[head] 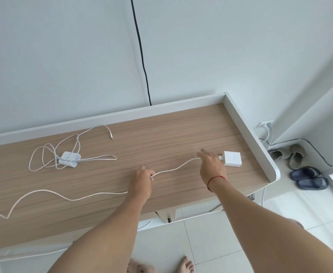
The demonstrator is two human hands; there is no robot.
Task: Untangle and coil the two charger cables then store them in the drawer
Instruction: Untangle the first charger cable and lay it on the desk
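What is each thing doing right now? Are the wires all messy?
long cable, stretched across the desk, not coiled.
left hand, pinching the long cable.
square charger, lying flat on the desk.
right hand, fingers stretched out beside the square charger.
other cable, in messy loops over the small charger.

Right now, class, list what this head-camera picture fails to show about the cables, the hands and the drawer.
Long cable: far end cut off by the left edge, head view.
Drawer: unseen; desk top hides what lies below.
Right hand: fingers motion-blurred, grip on adapter unclear.
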